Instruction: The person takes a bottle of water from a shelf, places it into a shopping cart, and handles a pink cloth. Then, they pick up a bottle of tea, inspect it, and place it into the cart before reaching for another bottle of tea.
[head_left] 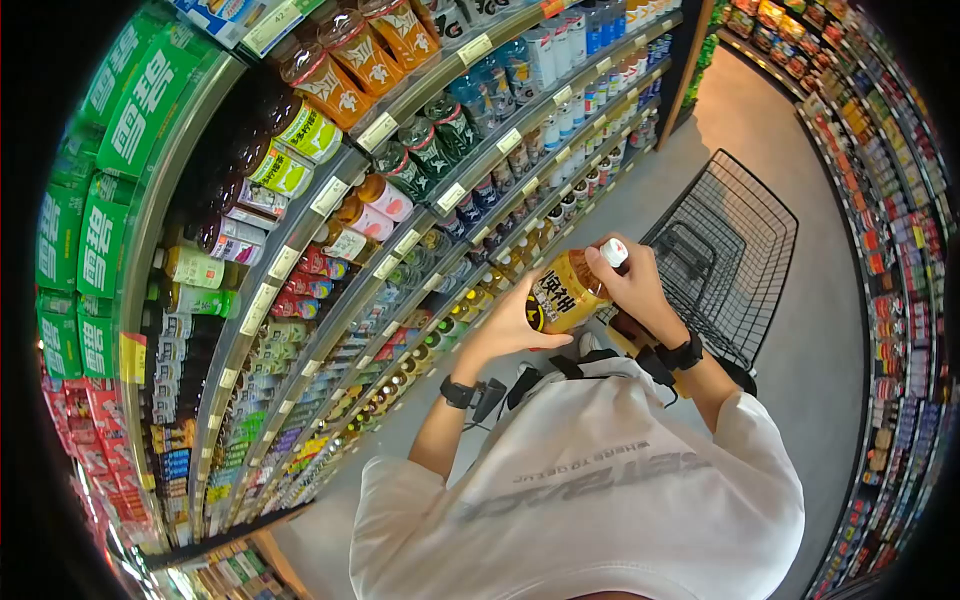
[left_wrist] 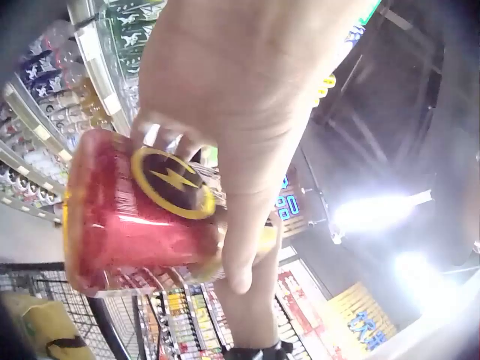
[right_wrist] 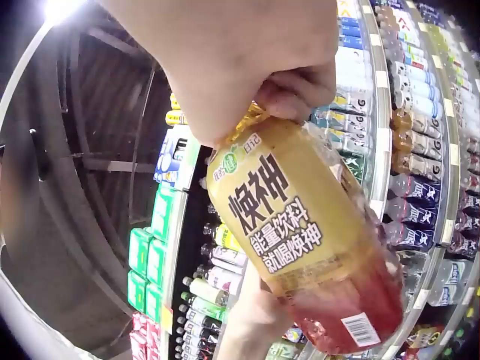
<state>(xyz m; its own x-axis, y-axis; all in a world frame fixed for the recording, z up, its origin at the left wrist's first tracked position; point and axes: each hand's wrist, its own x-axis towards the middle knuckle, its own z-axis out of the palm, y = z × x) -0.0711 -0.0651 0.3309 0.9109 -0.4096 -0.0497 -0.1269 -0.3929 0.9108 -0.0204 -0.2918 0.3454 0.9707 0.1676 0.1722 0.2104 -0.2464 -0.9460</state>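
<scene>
A large yellow-labelled bottle with a white cap is held between both hands in front of the chest, tilted, cap toward the upper right. The left hand curls round its lower body, thumb along the label's edge. Near the cap, the right hand grips the neck. In the left wrist view the bottle's reddish base shows, with the left hand over it. From the right wrist, the label faces the camera, and the right hand has its fingers curled at the neck.
Drink shelves run along the left, with green boxes at the far left. A black wire shopping cart stands ahead to the right, a yellow item in it. More stocked shelves line the right side.
</scene>
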